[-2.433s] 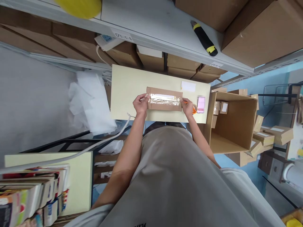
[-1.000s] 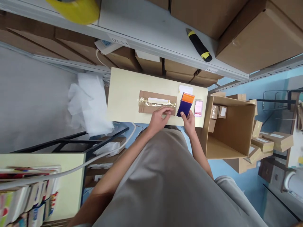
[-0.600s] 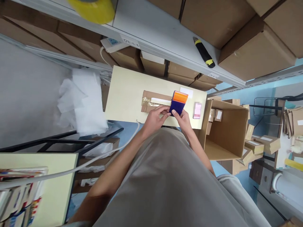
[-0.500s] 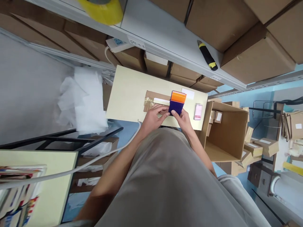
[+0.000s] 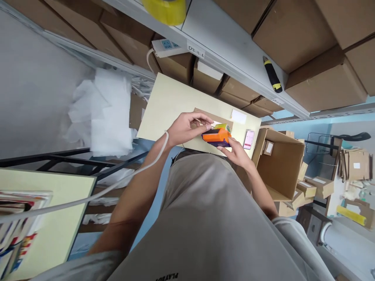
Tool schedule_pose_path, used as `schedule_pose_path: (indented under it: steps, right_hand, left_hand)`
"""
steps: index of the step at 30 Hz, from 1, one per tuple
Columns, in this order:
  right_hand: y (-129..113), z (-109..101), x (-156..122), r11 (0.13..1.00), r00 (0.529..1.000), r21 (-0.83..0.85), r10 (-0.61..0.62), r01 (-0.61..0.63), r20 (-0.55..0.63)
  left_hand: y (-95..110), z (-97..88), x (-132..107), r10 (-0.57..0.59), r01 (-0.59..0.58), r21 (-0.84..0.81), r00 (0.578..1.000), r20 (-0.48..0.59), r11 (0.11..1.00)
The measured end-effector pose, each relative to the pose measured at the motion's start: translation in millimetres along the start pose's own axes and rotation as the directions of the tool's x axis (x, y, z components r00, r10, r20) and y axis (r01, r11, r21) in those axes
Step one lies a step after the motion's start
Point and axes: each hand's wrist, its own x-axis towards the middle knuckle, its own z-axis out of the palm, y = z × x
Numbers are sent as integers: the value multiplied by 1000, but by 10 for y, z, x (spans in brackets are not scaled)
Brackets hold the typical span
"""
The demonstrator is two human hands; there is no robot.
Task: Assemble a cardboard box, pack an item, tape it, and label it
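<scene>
My right hand (image 5: 238, 153) grips an orange and dark-blue tape dispenser (image 5: 217, 136) at its right end, thumb on the near side. A yellow-green roll (image 5: 223, 127) shows behind the orange body. My left hand (image 5: 187, 127) is at the dispenser's left end, its thumb and fingertips drawn together there; whatever they pinch is too small to make out. Beneath and behind the dispenser, a brown piece of cardboard (image 5: 202, 112) lies on the pale yellow table (image 5: 166, 101), mostly hidden by my hands.
A white label (image 5: 238, 116) and a phone (image 5: 249, 139) lie right of my hands. An open carton (image 5: 281, 164) stands at the table's right end. The shelf above holds a utility knife (image 5: 272, 74), yellow tape (image 5: 165, 11) and boxes. A white cable (image 5: 117, 191) crosses my left forearm.
The dispenser has been turned from upright to lying sideways, and its yellow-green roll now shows. My left hand has moved up and left around its end; my right hand has shifted to its right end.
</scene>
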Motion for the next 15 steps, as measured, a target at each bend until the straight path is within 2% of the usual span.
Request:
schedule_pose_path:
  steps: [8,15]
  right_hand:
    - [-81,-126,-85,1000,986,9,4,-5,167]
    - [-170,-132,-112,997,983,-73,1,13,183]
  left_hand:
    - [-58,-58,-83,-31,40,-47,983,181,998]
    - [-173,-37,-233,-60,87,-186,987,147,979]
